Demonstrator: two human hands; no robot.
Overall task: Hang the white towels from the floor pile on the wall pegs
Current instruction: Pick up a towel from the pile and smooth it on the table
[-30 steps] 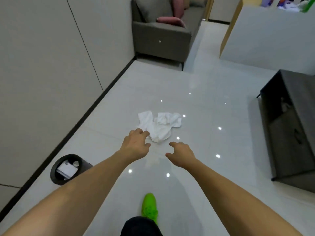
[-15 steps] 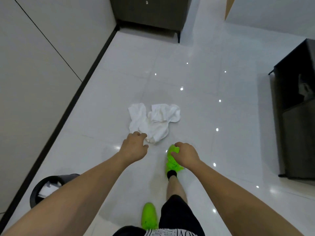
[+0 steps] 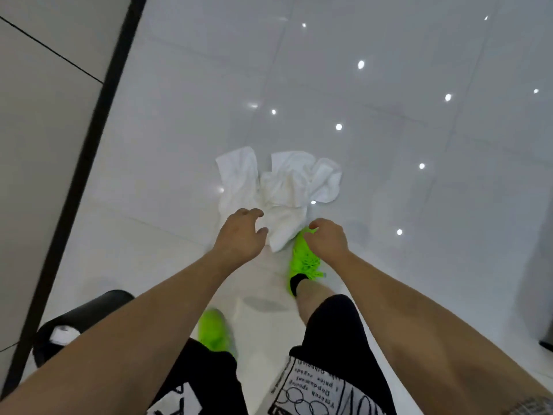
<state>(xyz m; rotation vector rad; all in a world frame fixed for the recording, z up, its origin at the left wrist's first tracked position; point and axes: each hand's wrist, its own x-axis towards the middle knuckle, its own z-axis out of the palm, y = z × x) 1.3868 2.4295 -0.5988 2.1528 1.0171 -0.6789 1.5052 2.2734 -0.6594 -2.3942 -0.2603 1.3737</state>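
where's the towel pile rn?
Head view, centre: the towel pile lies on the floor just beyond both hands, its near tip beside the right green shoe.

The white towels (image 3: 284,190) lie crumpled in a loose pile on the glossy floor (image 3: 389,145). One flap (the left) spreads flatter than the rest.
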